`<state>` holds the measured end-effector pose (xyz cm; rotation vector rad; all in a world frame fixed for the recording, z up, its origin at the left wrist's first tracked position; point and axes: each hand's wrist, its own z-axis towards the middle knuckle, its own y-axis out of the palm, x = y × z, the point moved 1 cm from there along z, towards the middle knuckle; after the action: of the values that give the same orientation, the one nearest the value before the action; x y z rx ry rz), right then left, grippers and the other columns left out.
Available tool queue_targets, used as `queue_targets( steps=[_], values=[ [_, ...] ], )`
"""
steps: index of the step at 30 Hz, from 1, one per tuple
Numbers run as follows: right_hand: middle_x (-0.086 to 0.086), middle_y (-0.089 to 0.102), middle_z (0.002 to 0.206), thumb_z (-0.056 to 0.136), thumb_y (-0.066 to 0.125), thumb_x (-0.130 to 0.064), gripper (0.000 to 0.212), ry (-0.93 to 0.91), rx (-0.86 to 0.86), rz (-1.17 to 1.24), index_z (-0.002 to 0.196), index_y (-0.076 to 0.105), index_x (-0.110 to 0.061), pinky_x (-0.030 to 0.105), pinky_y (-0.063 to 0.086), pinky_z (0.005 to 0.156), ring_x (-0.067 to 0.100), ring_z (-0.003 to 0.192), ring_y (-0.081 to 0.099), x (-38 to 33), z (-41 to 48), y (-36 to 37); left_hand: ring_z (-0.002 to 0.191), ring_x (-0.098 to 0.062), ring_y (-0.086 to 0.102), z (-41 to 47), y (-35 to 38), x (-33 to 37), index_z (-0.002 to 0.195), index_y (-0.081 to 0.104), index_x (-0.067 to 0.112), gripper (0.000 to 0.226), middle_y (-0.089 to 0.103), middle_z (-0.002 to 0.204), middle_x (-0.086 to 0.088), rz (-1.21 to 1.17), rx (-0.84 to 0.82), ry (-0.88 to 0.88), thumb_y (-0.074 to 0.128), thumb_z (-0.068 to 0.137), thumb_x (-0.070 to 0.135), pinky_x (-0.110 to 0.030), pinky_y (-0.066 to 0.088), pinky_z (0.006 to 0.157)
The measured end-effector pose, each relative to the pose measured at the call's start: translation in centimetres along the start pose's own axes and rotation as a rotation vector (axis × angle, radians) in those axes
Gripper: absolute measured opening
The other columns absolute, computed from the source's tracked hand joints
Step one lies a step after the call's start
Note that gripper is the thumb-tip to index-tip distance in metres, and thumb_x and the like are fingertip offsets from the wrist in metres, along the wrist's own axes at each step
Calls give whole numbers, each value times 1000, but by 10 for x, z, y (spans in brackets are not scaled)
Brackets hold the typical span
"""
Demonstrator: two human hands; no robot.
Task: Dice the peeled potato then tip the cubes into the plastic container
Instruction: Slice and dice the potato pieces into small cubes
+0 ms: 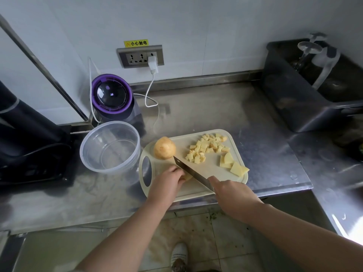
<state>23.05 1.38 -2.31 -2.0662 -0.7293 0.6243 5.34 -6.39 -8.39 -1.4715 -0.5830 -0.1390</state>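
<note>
Roughly halfway: yellow potato cubes [208, 149] heaped; left hand [167, 182] clamps a slab [188, 176], right hand [230, 191] grips steel knife [189, 170]; clear round plastic container [83, 149] empty.

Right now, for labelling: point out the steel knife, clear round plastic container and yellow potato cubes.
steel knife [191, 172]: head view, blade.
clear round plastic container [110, 152]: head view, base.
yellow potato cubes [203, 147]: head view, pile middle.

A steel counter [216, 114] runs along a pale wall. On the wall, a socket panel [140, 56] sits under a yellow warning label [136, 43], with a white charger [153, 64] plugged in. Its cable [148, 89] drops beside a purple-rimmed round device [112, 95]. A dark appliance [25, 134] stands far left. A dark bin [290, 99] at right holds clear glassware [310, 49].
</note>
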Motion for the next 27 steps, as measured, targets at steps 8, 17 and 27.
queue_targets(
  steps=[8, 17, 27],
  values=[
    [3, 61, 86, 95, 46, -5, 46, 38, 63, 39, 134, 29, -25, 34, 58, 65, 18, 71, 62, 0, -3, -9, 87, -18, 66, -4, 1, -8, 108, 71, 13, 22, 61, 113, 7, 57, 6, 82, 59, 93, 24, -31, 55, 76],
    [3, 59, 83, 94, 47, -1, 53, -11, 44, -33, 138, 29, -23, 33, 58, 65, 19, 71, 63, -6, -12, -6, 96, -18, 65, -3, 6, -10, 109, 71, 16, 23, 61, 120, 7, 80, 41, 109, 58, 94, 25, -31, 54, 84],
    [3, 58, 86, 97, 45, -4, 50, 15, 72, -37, 139, 27, -23, 32, 58, 65, 16, 69, 61, -3, -11, -13, 56, -12, 66, -1, 4, -7, 81, 76, 17, 15, 68, 86, 7, 125, 113, 158, 84, 69, 19, -22, 52, 47]
  ],
)
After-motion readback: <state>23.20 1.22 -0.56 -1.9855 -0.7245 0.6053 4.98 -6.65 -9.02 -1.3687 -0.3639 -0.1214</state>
